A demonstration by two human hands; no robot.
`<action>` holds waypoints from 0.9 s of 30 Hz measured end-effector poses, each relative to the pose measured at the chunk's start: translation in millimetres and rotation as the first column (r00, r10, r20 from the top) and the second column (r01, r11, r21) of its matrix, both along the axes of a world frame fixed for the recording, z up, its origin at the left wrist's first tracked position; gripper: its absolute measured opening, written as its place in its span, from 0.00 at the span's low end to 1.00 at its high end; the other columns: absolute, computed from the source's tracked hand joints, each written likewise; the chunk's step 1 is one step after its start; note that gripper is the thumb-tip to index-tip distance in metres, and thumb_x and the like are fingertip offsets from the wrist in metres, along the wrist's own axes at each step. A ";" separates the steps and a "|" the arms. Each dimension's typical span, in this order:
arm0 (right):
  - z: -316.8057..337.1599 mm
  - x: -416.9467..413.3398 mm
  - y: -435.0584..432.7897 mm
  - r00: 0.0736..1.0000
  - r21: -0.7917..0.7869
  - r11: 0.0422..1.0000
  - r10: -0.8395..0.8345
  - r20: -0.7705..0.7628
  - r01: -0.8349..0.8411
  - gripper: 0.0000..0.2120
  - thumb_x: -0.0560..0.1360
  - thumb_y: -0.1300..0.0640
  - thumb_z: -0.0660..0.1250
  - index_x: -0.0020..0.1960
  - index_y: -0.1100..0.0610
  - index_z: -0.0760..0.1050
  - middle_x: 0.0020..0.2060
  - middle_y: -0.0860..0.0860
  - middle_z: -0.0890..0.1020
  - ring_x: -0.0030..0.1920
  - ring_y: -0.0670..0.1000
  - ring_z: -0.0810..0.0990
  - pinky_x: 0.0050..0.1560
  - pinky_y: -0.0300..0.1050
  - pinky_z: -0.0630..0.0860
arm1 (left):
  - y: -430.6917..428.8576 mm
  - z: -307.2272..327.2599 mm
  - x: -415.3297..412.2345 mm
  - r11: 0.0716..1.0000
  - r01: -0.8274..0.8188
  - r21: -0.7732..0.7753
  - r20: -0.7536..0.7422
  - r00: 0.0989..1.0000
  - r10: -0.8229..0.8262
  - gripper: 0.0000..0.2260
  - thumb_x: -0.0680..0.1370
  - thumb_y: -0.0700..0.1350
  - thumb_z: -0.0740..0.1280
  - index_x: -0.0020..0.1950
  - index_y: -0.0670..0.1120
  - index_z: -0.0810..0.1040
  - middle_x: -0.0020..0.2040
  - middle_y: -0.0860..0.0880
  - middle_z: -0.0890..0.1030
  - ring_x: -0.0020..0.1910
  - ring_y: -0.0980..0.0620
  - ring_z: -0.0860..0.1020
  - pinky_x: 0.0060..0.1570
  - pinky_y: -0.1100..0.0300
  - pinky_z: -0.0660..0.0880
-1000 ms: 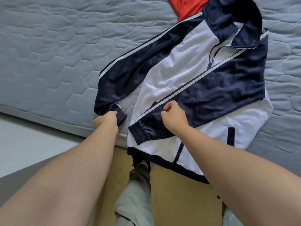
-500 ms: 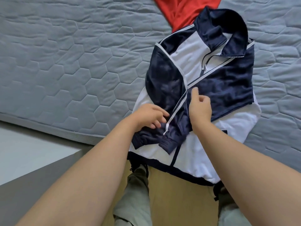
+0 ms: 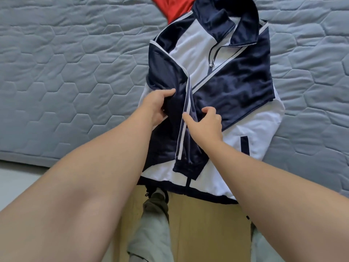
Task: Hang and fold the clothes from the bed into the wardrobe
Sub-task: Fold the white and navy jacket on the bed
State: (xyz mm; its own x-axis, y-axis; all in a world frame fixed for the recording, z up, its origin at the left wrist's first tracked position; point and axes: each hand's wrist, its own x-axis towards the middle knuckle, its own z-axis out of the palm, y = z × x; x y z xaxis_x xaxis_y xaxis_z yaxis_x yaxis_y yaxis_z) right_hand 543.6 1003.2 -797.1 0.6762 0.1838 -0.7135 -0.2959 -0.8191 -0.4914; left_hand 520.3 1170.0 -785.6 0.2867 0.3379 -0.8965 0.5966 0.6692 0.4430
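2 hands work the track jacket (image 3: 236,87) at the mattress's (image 3: 75,72) near edge: left hand (image 3: 156,106) grips the folded sleeve (image 3: 181,140), right hand (image 3: 205,125) pinches it. Since its hem (image 3: 198,195) overhangs, the slick fabric could slide off and undo the folds.

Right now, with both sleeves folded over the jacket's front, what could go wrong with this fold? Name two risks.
1. The jacket overhangs the mattress edge, so it might slide toward the floor.
2. The left hand grips bunched sleeve fabric, so the fold may crease or sit crooked.
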 end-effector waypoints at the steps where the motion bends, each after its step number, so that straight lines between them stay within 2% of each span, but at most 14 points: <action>1: 0.0 2.7 -0.6 1.000 -0.003 1.000 0.026 0.016 -0.026 0.37 0.67 0.29 0.66 0.69 0.47 0.64 0.65 0.51 0.70 0.62 0.56 0.74 0.64 0.60 0.73 | -4.3 1.2 4.4 0.993 0.118 -0.018 0.015 0.993 -0.118 0.14 0.76 0.42 0.72 0.61 0.41 0.82 0.54 0.43 0.86 0.53 0.45 0.84 0.58 0.49 0.81; 3: -1.9 7.8 -6.5 0.999 -0.044 0.999 0.029 -0.020 -0.030 0.36 0.69 0.32 0.67 0.70 0.48 0.63 0.66 0.51 0.70 0.62 0.55 0.75 0.63 0.60 0.74 | -11.7 3.6 11.4 0.933 0.359 -0.027 0.009 0.933 -0.359 0.17 0.74 0.42 0.75 0.62 0.42 0.82 0.56 0.44 0.86 0.54 0.47 0.84 0.53 0.52 0.81; 5: -3.4 9.1 -16.1 0.995 -0.108 0.993 0.027 -0.098 -0.038 0.32 0.71 0.35 0.67 0.68 0.50 0.64 0.62 0.50 0.73 0.58 0.55 0.77 0.60 0.59 0.76 | -16.0 3.7 16.9 0.889 0.456 -0.035 -0.004 0.890 -0.456 0.14 0.74 0.43 0.75 0.59 0.44 0.83 0.53 0.47 0.86 0.50 0.51 0.84 0.47 0.57 0.80; 8: -7.2 5.2 -27.6 0.983 -0.155 0.980 0.099 -0.153 -0.123 0.16 0.75 0.42 0.65 0.56 0.51 0.68 0.52 0.48 0.75 0.51 0.54 0.77 0.55 0.56 0.77 | -12.8 2.9 23.0 0.946 0.318 -0.067 0.001 0.948 -0.319 0.05 0.76 0.48 0.73 0.49 0.48 0.82 0.43 0.52 0.83 0.44 0.52 0.81 0.43 0.58 0.78; 10: -13.0 2.1 -31.6 0.985 -0.122 0.989 0.060 -0.159 -0.080 0.07 0.77 0.51 0.62 0.45 0.53 0.68 0.44 0.49 0.76 0.42 0.54 0.77 0.43 0.51 0.76 | -7.1 1.1 26.9 0.980 0.182 -0.075 0.022 0.983 -0.181 0.09 0.77 0.52 0.72 0.50 0.47 0.82 0.42 0.51 0.84 0.43 0.51 0.83 0.43 0.58 0.80; 11: -15.0 0.6 -33.2 0.985 -0.100 0.995 -0.003 -0.173 -0.015 0.07 0.77 0.54 0.60 0.41 0.53 0.67 0.42 0.50 0.76 0.38 0.53 0.75 0.37 0.48 0.72 | -4.4 0.0 29.1 0.991 0.107 -0.082 0.038 0.994 -0.104 0.13 0.77 0.53 0.72 0.54 0.46 0.83 0.46 0.50 0.86 0.46 0.49 0.85 0.47 0.55 0.81; 13: -16.3 1.3 -37.7 0.967 -0.092 0.986 -0.153 -0.205 0.137 0.05 0.76 0.56 0.57 0.42 0.54 0.69 0.44 0.51 0.77 0.37 0.52 0.74 0.34 0.46 0.69 | 0.6 -0.2 33.4 0.996 -0.024 -0.091 0.069 0.997 0.030 0.18 0.77 0.55 0.71 0.61 0.44 0.83 0.54 0.45 0.86 0.53 0.43 0.85 0.58 0.48 0.80; 15: -19.0 4.6 -47.1 0.958 -0.156 0.971 -0.211 -0.192 0.182 0.09 0.76 0.58 0.57 0.50 0.58 0.74 0.48 0.53 0.78 0.44 0.57 0.78 0.39 0.47 0.72 | 7.6 0.3 39.6 0.988 -0.119 -0.102 0.108 0.986 0.130 0.20 0.78 0.56 0.69 0.62 0.43 0.83 0.56 0.42 0.85 0.54 0.40 0.85 0.60 0.45 0.78; 17: -22.9 8.3 -61.8 0.965 -0.248 0.959 -0.187 -0.186 0.138 0.10 0.77 0.60 0.60 0.53 0.61 0.77 0.50 0.59 0.80 0.49 0.61 0.80 0.44 0.48 0.73 | 16.6 0.6 47.3 0.978 -0.198 -0.066 0.127 0.970 0.205 0.18 0.79 0.54 0.68 0.60 0.42 0.83 0.55 0.41 0.85 0.53 0.40 0.85 0.57 0.46 0.79; 19: -25.2 8.9 -76.4 0.959 -0.343 0.938 -0.139 -0.248 0.048 0.06 0.76 0.62 0.61 0.44 0.62 0.75 0.48 0.60 0.81 0.46 0.62 0.81 0.43 0.48 0.76 | 27.3 1.5 53.8 0.967 -0.254 -0.015 0.127 0.959 0.254 0.14 0.78 0.51 0.68 0.57 0.43 0.84 0.54 0.42 0.86 0.52 0.41 0.85 0.52 0.49 0.81; 22: -20.4 8.0 -81.8 0.893 -0.364 0.883 0.120 -0.434 -0.295 0.07 0.74 0.68 0.59 0.39 0.61 0.72 0.39 0.58 0.80 0.42 0.60 0.83 0.43 0.49 0.81 | 43.7 2.3 55.9 0.947 -0.320 0.027 0.121 0.942 0.314 0.09 0.76 0.48 0.69 0.50 0.45 0.84 0.52 0.44 0.87 0.49 0.42 0.86 0.47 0.52 0.82; 24: -19.4 13.0 -74.9 0.833 -0.322 0.826 0.281 -0.477 -0.463 0.09 0.73 0.70 0.58 0.38 0.61 0.71 0.36 0.56 0.78 0.40 0.57 0.81 0.40 0.47 0.79 | 49.8 -0.2 51.9 0.927 -0.374 0.026 0.132 0.921 0.368 0.07 0.76 0.46 0.69 0.45 0.45 0.84 0.51 0.44 0.87 0.48 0.42 0.85 0.48 0.52 0.81; 26: -18.3 20.5 -65.4 0.839 -0.327 0.802 0.356 -0.411 -0.500 0.06 0.75 0.68 0.59 0.41 0.63 0.72 0.42 0.55 0.78 0.45 0.58 0.79 0.41 0.46 0.73 | 53.0 -4.6 47.7 0.911 -0.411 0.028 0.136 0.904 0.404 0.08 0.77 0.47 0.68 0.45 0.44 0.85 0.52 0.44 0.86 0.51 0.42 0.84 0.53 0.51 0.80; 27: -21.7 24.5 -63.4 0.889 -0.337 0.845 0.301 -0.345 -0.416 0.05 0.76 0.66 0.60 0.46 0.61 0.73 0.47 0.56 0.78 0.49 0.60 0.79 0.43 0.46 0.72 | 54.5 -7.5 46.1 0.907 -0.419 0.035 0.123 0.903 0.413 0.09 0.78 0.47 0.68 0.48 0.44 0.85 0.53 0.44 0.86 0.53 0.42 0.84 0.56 0.50 0.79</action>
State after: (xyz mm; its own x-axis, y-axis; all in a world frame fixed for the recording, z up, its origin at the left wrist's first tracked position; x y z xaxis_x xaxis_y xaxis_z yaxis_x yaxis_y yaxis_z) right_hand 568.1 939.9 -818.7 0.3889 0.0422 -0.9203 -0.0156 -0.9985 -0.0524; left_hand 566.4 1224.5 -793.0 0.2044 0.4996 -0.8418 0.2146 0.8162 0.5365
